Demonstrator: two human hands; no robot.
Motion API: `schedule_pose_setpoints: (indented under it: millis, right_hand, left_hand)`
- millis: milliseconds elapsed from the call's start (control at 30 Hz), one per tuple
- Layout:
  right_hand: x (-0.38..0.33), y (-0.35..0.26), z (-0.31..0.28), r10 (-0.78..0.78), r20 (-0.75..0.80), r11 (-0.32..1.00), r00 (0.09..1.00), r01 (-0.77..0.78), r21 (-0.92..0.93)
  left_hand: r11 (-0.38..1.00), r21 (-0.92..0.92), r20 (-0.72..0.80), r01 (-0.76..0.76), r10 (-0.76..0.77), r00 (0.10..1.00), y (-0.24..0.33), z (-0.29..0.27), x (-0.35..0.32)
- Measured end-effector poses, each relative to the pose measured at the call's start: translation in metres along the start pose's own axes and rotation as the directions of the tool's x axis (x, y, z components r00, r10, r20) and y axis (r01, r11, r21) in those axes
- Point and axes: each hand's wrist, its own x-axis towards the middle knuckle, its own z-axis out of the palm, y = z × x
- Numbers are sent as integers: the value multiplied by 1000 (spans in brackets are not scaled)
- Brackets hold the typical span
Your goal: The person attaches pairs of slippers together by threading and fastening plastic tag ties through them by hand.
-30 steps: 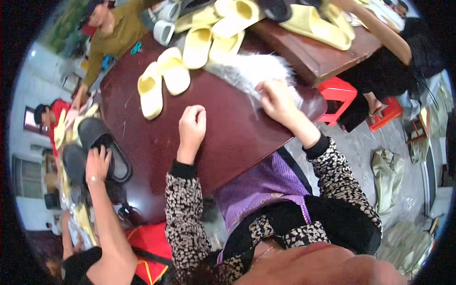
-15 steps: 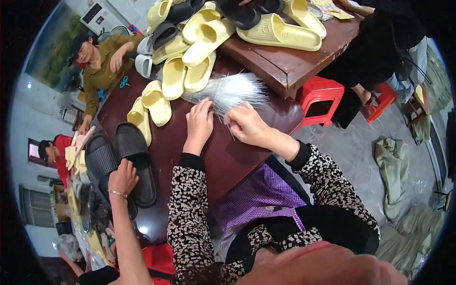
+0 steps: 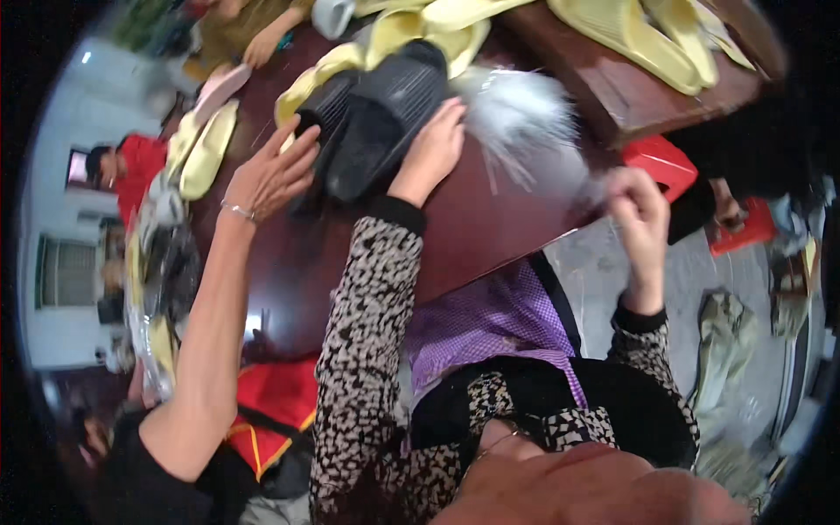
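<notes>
My left hand (image 3: 430, 156) is closed against the right-hand edge of a black slipper (image 3: 385, 118), its thumb hidden. A second black slipper (image 3: 325, 109) lies close on its left, partly covered. My right hand (image 3: 640, 206) is raised past the table's right edge with curled fingers, blurred; what it holds, if anything, I cannot make out. Between my hands, farther back, a blurred bundle of thin clear plastic strands (image 3: 525, 109) lies on the dark red table (image 3: 472, 227). A co-worker's hand (image 3: 280, 171) with a bracelet hovers with spread fingers at the left slipper.
Yellow slippers (image 3: 332, 66) lie behind the black pair. More yellow slippers (image 3: 626, 44) rest on a raised wooden table (image 3: 604, 83) at the far right. A red stool (image 3: 661, 166) stands beyond the table's right corner. Other people sit at the left and far sides.
The black slippers have come from the left to the middle, and my left hand has gone from the strands to them. My right hand has drawn away to the right. The view has shifted.
</notes>
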Motion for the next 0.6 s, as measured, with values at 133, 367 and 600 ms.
schedule_pose_setpoints:
  millis: [133, 367, 600]
  right_hand:
    - [-27, -12, -32, -16, -103, 997, 995, 23, 67]
    - [-46, -5, -70, -119, -74, 931, 990, 137, 338]
    - [-49, -19, -84, -133, -51, 908, 990, 143, 395]
  left_hand:
    - [999, 40, -17, -7, 7, 1000, 6, -15, -11]
    - [999, 28, -9, 26, -26, 1000, 7, -9, -26]
    - [996, 51, 36, 72, -74, 997, 2, -6, -30]
